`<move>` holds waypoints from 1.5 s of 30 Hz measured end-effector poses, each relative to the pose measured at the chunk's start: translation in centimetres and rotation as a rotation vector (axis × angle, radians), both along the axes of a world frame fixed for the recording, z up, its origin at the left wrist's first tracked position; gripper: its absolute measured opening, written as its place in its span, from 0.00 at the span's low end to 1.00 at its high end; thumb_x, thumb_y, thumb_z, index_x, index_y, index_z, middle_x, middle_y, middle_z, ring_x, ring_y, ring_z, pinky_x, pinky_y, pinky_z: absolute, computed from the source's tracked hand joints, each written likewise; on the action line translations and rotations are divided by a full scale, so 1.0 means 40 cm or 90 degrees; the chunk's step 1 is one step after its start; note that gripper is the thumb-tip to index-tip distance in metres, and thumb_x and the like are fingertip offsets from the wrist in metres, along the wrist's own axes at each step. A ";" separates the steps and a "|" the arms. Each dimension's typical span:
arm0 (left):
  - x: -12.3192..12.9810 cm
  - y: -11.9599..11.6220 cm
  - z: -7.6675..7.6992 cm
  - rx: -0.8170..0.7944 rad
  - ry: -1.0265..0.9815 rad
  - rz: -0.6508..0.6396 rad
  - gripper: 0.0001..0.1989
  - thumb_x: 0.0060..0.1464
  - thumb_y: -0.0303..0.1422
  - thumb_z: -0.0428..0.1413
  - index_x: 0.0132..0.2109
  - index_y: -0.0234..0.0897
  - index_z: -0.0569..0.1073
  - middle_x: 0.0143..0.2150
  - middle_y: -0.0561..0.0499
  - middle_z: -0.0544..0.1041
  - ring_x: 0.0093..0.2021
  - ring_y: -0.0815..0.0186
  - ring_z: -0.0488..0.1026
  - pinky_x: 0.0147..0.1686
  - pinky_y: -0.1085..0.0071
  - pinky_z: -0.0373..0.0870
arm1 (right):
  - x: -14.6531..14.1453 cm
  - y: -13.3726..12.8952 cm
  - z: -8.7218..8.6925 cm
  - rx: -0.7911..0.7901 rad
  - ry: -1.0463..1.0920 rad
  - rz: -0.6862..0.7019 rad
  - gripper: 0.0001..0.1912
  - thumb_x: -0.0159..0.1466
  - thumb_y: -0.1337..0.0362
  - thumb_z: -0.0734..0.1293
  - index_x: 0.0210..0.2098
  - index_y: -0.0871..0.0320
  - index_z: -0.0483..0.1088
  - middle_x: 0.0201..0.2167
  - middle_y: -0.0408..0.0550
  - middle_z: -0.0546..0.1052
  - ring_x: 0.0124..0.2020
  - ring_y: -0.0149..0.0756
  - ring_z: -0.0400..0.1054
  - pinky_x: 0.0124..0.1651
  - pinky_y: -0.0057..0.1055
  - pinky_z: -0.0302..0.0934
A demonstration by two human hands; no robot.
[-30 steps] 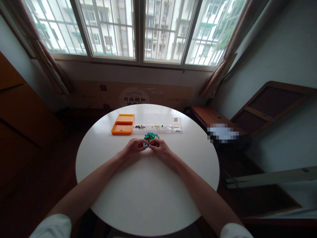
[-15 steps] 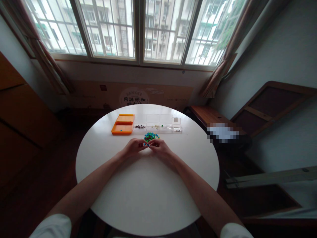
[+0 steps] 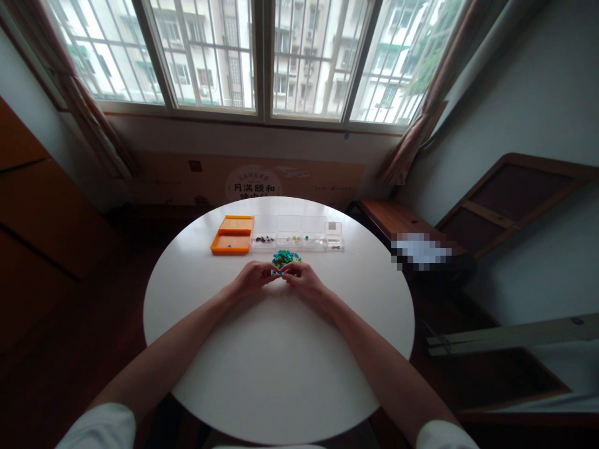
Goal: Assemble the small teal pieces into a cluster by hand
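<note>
My left hand (image 3: pixel 256 274) and my right hand (image 3: pixel 299 275) meet fingertip to fingertip over the white table (image 3: pixel 276 349). Between their pinched fingers is a small blue piece (image 3: pixel 279 272), too small to make out its exact kind. Just beyond the fingers lies a pile of small green, blue and brown pieces (image 3: pixel 286 256), its near side partly hidden by my hands. Behind it on the left stands an opened orange case (image 3: pixel 231 241) with a small bluish piece inside. Beside that, clear plastic boxes (image 3: pixel 290 243) with raised lids hold dark, cream and green bits.
At the right end of the row is a small clear box (image 3: pixel 334 243). A wooden bench (image 3: pixel 393 221) stands past the table's right edge, with a blurred-out white item (image 3: pixel 421 251) on it. A long printed cardboard box (image 3: pixel 196 178) lies under the window.
</note>
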State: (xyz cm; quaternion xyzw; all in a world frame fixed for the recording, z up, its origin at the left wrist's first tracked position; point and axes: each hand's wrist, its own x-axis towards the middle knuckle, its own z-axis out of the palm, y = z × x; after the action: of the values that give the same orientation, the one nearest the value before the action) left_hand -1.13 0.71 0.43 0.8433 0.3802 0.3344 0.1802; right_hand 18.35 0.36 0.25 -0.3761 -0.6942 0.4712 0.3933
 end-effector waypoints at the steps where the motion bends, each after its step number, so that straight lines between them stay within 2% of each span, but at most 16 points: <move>1: -0.001 0.001 0.000 0.000 0.000 -0.002 0.16 0.53 0.41 0.53 0.36 0.33 0.77 0.17 0.57 0.65 0.19 0.77 0.58 0.21 0.81 0.54 | -0.001 -0.001 0.001 -0.002 0.002 0.001 0.14 0.53 0.57 0.68 0.33 0.62 0.72 0.21 0.44 0.71 0.21 0.28 0.65 0.24 0.25 0.60; 7: 0.000 -0.005 0.009 -0.005 0.003 -0.006 0.16 0.53 0.41 0.53 0.36 0.32 0.77 0.18 0.56 0.66 0.19 0.77 0.58 0.21 0.81 0.54 | -0.002 -0.003 0.003 -0.009 0.017 0.000 0.16 0.53 0.55 0.68 0.33 0.62 0.72 0.23 0.45 0.72 0.22 0.28 0.65 0.25 0.25 0.61; 13: 0.002 -0.016 0.021 -0.005 0.008 0.000 0.13 0.53 0.36 0.53 0.38 0.33 0.77 0.17 0.56 0.65 0.18 0.77 0.58 0.21 0.81 0.54 | -0.002 -0.002 -0.001 -0.013 0.023 -0.001 0.15 0.53 0.55 0.68 0.33 0.62 0.72 0.23 0.45 0.72 0.22 0.28 0.65 0.24 0.26 0.61; 26: 0.002 -0.012 0.019 0.003 0.007 0.008 0.14 0.54 0.39 0.53 0.37 0.34 0.77 0.17 0.57 0.65 0.18 0.77 0.58 0.21 0.80 0.53 | -0.001 0.000 -0.002 -0.018 0.023 0.004 0.14 0.53 0.57 0.69 0.33 0.61 0.72 0.23 0.45 0.72 0.22 0.29 0.65 0.25 0.26 0.62; 34: 0.001 0.001 0.003 0.016 0.011 0.041 0.16 0.53 0.42 0.53 0.35 0.34 0.77 0.16 0.57 0.65 0.17 0.77 0.58 0.20 0.81 0.52 | -0.002 -0.002 0.002 -0.013 0.019 0.000 0.14 0.52 0.58 0.69 0.34 0.62 0.73 0.21 0.44 0.71 0.21 0.27 0.64 0.23 0.24 0.60; 45: -0.002 0.003 -0.003 0.020 -0.001 0.011 0.15 0.53 0.41 0.53 0.36 0.33 0.77 0.16 0.58 0.64 0.18 0.77 0.57 0.21 0.81 0.53 | -0.002 0.002 -0.010 0.006 0.016 -0.011 0.12 0.53 0.60 0.68 0.33 0.62 0.73 0.22 0.45 0.72 0.21 0.28 0.65 0.24 0.25 0.60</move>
State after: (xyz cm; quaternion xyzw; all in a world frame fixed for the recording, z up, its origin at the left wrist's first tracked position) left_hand -1.19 0.85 0.32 0.8426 0.3820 0.3425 0.1639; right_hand 18.27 0.44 -0.13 -0.3740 -0.6882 0.4691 0.4080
